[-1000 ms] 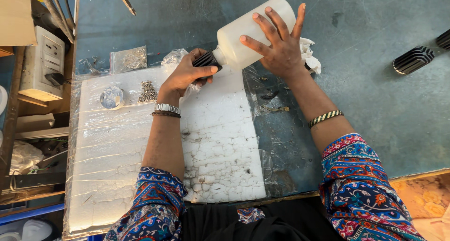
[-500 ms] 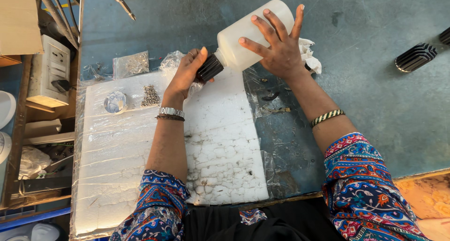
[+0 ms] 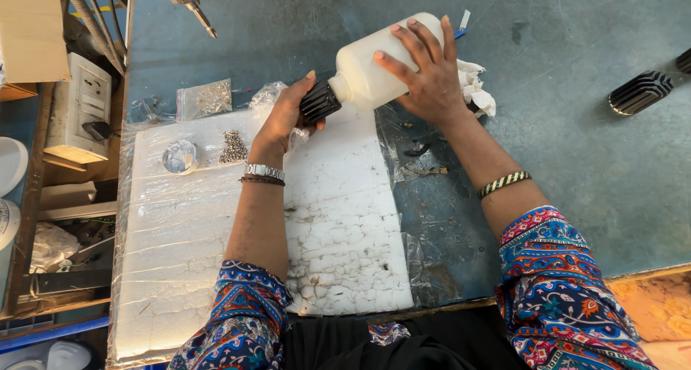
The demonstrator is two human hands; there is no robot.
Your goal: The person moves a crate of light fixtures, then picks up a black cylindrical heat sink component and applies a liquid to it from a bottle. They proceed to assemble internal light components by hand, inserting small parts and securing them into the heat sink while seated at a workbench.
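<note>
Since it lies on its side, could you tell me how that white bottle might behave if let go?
The white bottle looks round, so it would probably roll on the flat table. Its smooth plastic may be slippery; the right hand spreads across it, the left hand grips the ribbed black cap.

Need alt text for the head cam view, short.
Seen from above, a right hand steadies a white plastic bottle lying on its side while the left hand grips its black ribbed cap. Below lies a white foam sheet on a blue-grey table, with small screws nearby.

White bottle (image 3: 378, 68), black ribbed cap (image 3: 319, 101), grey-blue table (image 3: 576, 161)
</note>
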